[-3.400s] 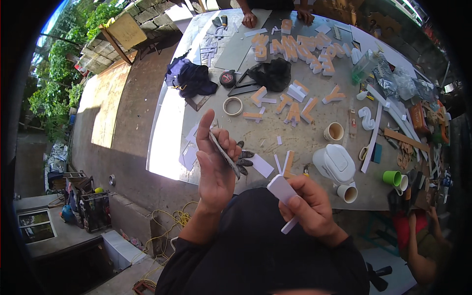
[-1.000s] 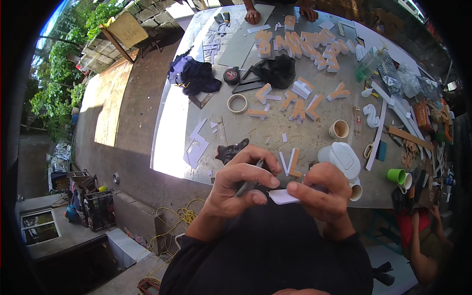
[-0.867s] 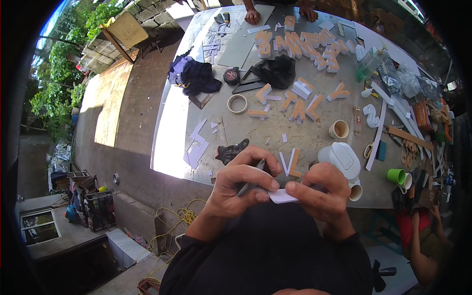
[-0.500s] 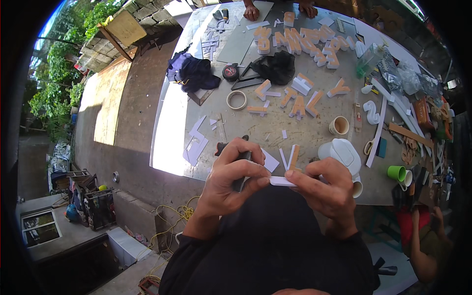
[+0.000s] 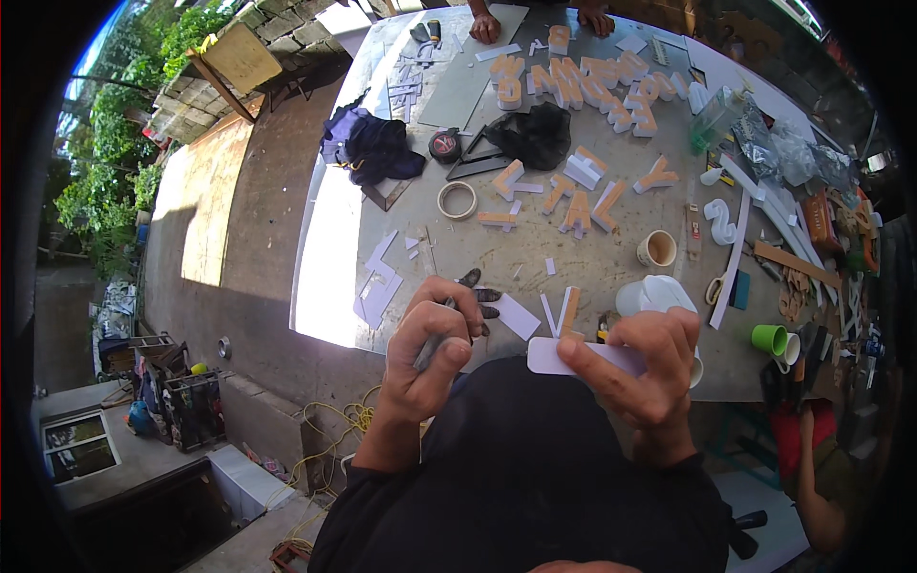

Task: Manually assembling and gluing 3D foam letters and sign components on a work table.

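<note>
Left hand (image 5: 432, 336) withdrawn from white piece (image 5: 546, 357), clasping grey tool (image 5: 427, 352). Right hand (image 5: 651, 368) pinches the piece near the edge of the cluttered grey desk (image 5: 594, 260); floor (image 5: 277, 177) partly sunlit, left.

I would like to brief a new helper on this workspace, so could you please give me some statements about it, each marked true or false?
1. The right hand holds a white round-cornered piece. True.
2. Both hands grip that piece. False: the left hand is apart from it, curled around a narrow grey object.
3. A tape measure lies between dark blue cloth and crumpled black material. True.
4. The roll of tape lies right of the white lidded tub. False: the roll of tape lies left of the white lidded tub.
5. Another person's hands are at the far edge of the table. True.
</note>
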`<action>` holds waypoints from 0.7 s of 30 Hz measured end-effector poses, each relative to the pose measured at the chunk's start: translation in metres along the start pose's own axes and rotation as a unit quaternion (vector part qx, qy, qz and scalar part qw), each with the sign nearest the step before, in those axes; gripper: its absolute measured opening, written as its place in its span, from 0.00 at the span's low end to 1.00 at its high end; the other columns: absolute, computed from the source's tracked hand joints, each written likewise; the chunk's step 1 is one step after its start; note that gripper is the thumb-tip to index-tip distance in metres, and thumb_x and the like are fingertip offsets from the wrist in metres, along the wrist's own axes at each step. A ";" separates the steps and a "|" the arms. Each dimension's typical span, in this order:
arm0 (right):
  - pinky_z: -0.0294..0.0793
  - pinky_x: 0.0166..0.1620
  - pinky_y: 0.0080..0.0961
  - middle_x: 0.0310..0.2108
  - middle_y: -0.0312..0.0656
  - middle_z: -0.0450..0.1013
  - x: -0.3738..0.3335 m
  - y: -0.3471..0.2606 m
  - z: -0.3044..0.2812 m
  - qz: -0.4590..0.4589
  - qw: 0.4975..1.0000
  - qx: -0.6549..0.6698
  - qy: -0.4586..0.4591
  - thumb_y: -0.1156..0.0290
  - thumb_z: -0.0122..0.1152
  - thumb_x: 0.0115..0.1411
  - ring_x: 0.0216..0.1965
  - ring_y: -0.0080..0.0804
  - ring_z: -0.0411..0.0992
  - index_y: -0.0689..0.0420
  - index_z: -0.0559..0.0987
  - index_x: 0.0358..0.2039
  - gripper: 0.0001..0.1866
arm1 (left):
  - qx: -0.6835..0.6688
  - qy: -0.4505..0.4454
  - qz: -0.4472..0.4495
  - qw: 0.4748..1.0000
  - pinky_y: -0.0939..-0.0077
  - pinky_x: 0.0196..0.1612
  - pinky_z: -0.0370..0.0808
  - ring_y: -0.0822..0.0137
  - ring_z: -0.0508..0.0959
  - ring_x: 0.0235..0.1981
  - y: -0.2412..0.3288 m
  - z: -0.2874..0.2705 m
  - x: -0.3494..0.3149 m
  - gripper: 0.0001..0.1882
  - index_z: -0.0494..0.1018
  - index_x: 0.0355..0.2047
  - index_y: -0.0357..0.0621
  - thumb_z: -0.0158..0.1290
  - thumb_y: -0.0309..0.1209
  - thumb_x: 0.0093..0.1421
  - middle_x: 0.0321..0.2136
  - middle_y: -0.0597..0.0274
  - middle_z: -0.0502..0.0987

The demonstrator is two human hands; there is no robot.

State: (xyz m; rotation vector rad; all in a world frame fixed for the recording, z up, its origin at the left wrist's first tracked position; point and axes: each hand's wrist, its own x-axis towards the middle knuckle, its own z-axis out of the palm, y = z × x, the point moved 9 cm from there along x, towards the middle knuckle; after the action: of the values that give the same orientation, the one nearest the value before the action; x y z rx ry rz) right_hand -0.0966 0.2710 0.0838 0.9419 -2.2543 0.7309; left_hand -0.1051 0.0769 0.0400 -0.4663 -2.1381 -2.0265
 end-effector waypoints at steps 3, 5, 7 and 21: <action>0.59 0.42 0.27 0.30 0.27 0.63 -0.001 0.000 0.000 0.003 1.000 -0.013 0.009 0.67 0.71 0.43 0.31 0.23 0.64 0.33 0.84 0.45 0.25 | -0.084 0.083 -0.047 0.992 0.69 0.42 0.70 0.67 0.71 0.35 -0.012 -0.010 -0.005 0.07 0.68 0.28 0.40 0.57 0.26 0.59 0.38 0.52 0.71; 0.58 0.42 0.27 0.31 0.27 0.63 0.000 -0.001 0.001 0.005 1.000 -0.023 0.006 0.65 0.71 0.44 0.32 0.23 0.63 0.32 0.84 0.45 0.24 | -0.096 0.093 -0.053 0.990 0.71 0.42 0.70 0.69 0.71 0.37 -0.015 -0.013 -0.004 0.09 0.71 0.31 0.39 0.59 0.31 0.59 0.38 0.53 0.71; 0.57 0.43 0.27 0.31 0.27 0.63 0.001 -0.003 0.001 0.002 0.999 -0.032 0.006 0.64 0.71 0.44 0.32 0.23 0.63 0.32 0.84 0.45 0.24 | -0.065 0.062 -0.041 0.995 0.72 0.41 0.70 0.69 0.71 0.37 -0.012 -0.012 0.000 0.10 0.73 0.32 0.39 0.60 0.32 0.58 0.38 0.53 0.71; 0.54 0.40 0.28 0.31 0.25 0.65 0.001 -0.009 0.012 -0.046 0.989 -0.144 0.008 0.59 0.69 0.53 0.31 0.20 0.64 0.31 0.84 0.46 0.18 | 0.094 0.010 -0.099 0.991 0.74 0.41 0.69 0.67 0.73 0.36 -0.003 0.015 0.014 0.07 0.75 0.33 0.36 0.58 0.28 0.60 0.35 0.55 0.72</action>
State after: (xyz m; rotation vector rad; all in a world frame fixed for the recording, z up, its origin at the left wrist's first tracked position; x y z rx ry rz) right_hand -0.0943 0.2569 0.0786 0.8893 -2.2105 0.3582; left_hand -0.1180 0.0928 0.0403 -0.2117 -2.4193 -1.8858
